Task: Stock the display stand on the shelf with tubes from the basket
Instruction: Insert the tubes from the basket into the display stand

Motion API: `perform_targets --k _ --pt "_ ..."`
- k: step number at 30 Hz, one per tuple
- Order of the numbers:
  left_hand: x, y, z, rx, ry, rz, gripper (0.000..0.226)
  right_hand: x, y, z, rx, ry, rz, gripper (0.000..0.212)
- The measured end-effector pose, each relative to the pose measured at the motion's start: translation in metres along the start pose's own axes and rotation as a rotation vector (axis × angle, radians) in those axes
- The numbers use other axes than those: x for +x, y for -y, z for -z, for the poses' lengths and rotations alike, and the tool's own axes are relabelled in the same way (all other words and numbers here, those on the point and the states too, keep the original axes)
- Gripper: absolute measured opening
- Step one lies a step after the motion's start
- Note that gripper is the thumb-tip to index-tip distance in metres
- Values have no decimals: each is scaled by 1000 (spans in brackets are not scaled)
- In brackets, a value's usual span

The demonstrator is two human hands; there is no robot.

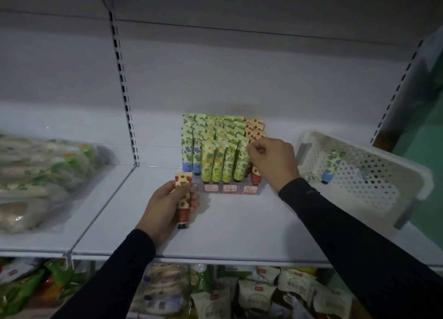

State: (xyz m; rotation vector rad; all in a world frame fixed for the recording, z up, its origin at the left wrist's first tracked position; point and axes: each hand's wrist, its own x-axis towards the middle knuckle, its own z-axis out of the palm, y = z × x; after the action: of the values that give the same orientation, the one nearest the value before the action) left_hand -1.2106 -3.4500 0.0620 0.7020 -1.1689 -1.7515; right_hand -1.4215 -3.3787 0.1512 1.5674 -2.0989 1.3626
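while the left hand (167, 205) grips a strawberry tube (183, 197) before the display stand (227, 189), the right hand (272, 161), fingers curled at the orange column, should clear a slot, one tube lying in the basket (383, 175).

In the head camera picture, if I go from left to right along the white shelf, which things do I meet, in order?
Clear bags of packets → left hand holding a strawberry tube → display stand full of tubes → right hand at the stand's right column → white basket with a blue tube inside.
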Motion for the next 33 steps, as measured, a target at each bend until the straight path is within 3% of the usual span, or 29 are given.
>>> perform_targets --k 33 --pt "3 2 0 -4 30 11 12 13 -5 -16 -66 94 4 26"
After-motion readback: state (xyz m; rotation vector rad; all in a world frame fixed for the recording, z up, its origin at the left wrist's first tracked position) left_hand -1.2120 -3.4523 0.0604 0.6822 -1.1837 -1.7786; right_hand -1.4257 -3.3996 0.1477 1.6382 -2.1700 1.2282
